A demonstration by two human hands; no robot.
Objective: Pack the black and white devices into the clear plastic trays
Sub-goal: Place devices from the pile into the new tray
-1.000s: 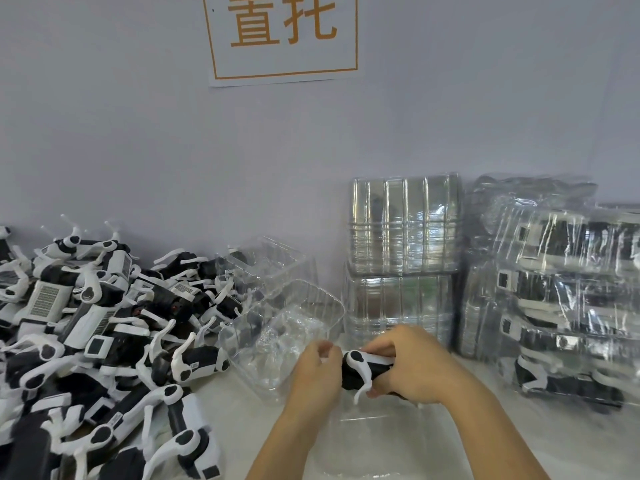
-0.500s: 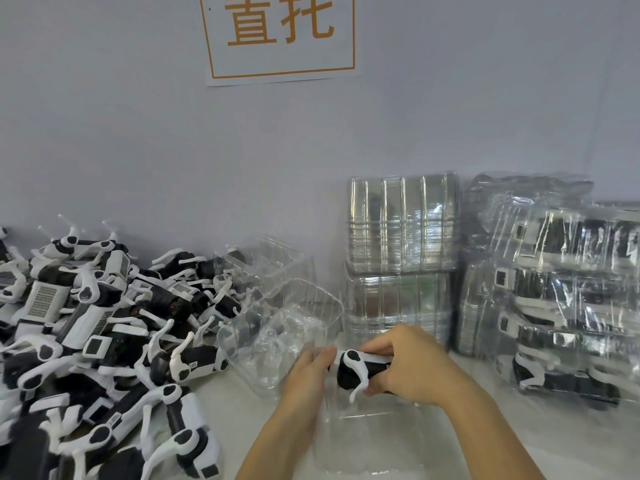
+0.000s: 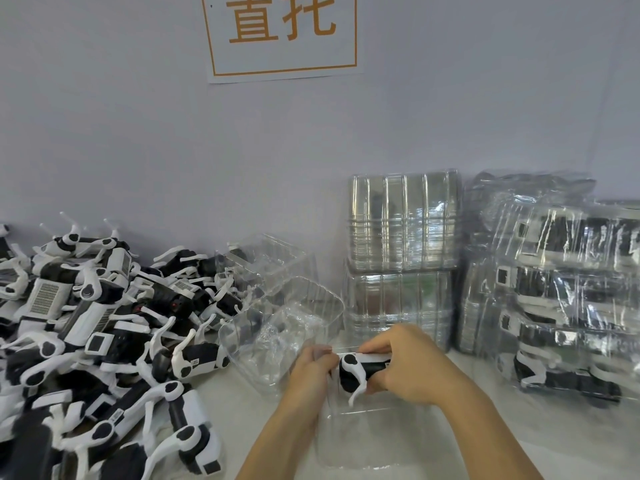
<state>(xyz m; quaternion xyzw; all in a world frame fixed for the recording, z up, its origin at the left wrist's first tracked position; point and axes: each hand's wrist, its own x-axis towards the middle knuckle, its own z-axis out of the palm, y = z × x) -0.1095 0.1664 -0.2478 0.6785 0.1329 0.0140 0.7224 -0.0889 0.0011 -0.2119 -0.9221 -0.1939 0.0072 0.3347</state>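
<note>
Right hand (image 3: 412, 367) fingers curl round the device (image 3: 360, 370), lower centre of frame, long axis lying left-right; left hand (image 3: 310, 374) pinches the clear tray (image 3: 363, 438) rim. Black body, white end (thin white arm hanging down).

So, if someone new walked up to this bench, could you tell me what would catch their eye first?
Probably the big jumbled heap of black and white plastic devices covering the left of the table. Next, at centre front, the two hands: the right hand grips one black and white device above a clear plastic tray, whose near edge the left hand holds. Stacked clear empty trays and wrapped packed trays stand at the right.
</note>
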